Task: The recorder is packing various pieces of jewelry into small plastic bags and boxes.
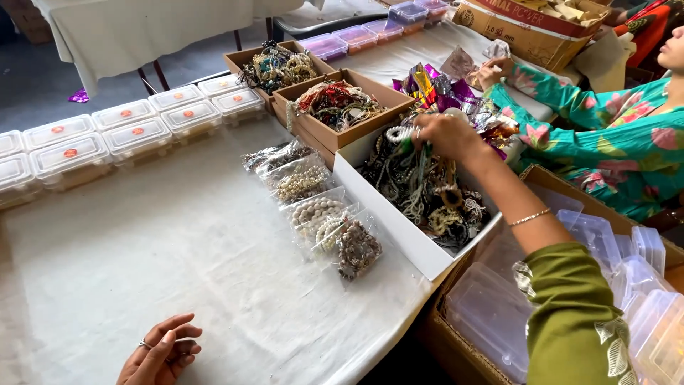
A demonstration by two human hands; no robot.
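White cloth-covered table (178, 242), creased, matte. Right hand (443, 135) inside white rectangular box (399, 224), fingers pinched on tangled bead jewellery (427, 189). Left of box: clear crinkly bead packets (320, 210). Left hand (162, 353) far left of box, flat on cloth, fingers loosely curled, holding nothing

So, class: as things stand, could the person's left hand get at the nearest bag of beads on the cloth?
Probably yes. The left hand rests on the cloth, and only bare cloth lies between it and the nearest bag of beads.
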